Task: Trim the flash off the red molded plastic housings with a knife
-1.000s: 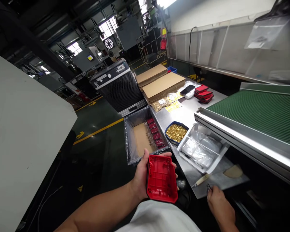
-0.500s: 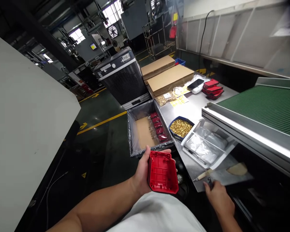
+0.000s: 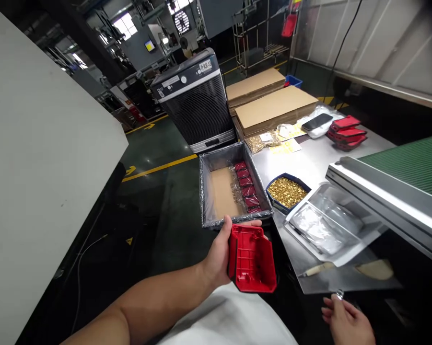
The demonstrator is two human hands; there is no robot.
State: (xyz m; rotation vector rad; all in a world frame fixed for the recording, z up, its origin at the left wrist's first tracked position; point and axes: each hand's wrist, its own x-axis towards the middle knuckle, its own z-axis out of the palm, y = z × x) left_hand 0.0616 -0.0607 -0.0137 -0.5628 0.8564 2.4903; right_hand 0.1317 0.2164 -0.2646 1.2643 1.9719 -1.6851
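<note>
My left hand is closed around a red plastic housing, thumb at its left side and fingers behind it. The housing's open, ribbed inside faces up toward me. It is above my lap, in front of the grey lined bin, where several dark-red wrapped parts lie in a row along the right side. Just off the table's near edge, my right hand pinches a small shiny metal piece, mostly covered by the fingers. A wooden-handled tool lies on the metal table near it.
On the table stand a blue tray of small brass parts, a white tray with clear plastic bags, a phone and stacked red housings. A green conveyor borders the right. Cardboard stacks and an air cooler stand beyond.
The view has shifted, so the table sits farther right. My right hand has moved a little right and nearer me, away from the table edge. The red housing has tilted, showing more side wall.
</note>
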